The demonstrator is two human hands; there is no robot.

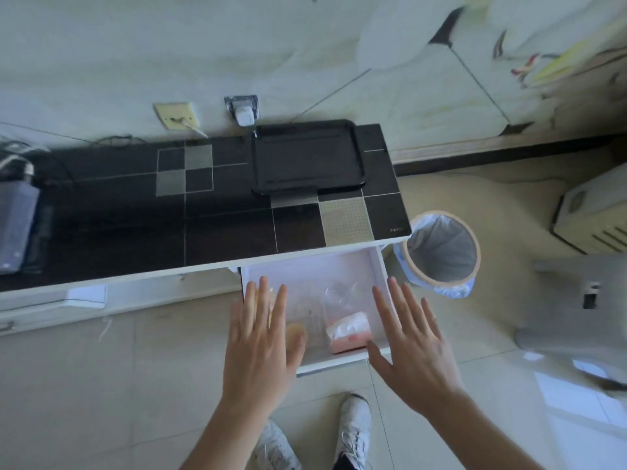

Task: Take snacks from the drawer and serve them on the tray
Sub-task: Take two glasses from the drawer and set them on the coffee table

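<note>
A white drawer (379, 266) stands pulled out under the right end of the black tiled counter. Inside lie a clear bag with pink and white snacks (347, 330) and a brownish round snack (296, 332) in clear wrap, partly hidden by my left hand. My left hand (261, 347) hovers flat over the drawer's left side, fingers spread, holding nothing. My right hand (412, 351) is spread over the drawer's right front corner, also with nothing in it. A black rectangular tray (307, 157) rests bare on the counter behind the drawer.
A lined waste bin (441, 252) stands on the floor right of the drawer. A grey box and a dark bottle (20, 225) sit at the counter's left end, with cables behind. Wall sockets (242, 110) are above the counter. My shoes (353, 432) are on the tiled floor below.
</note>
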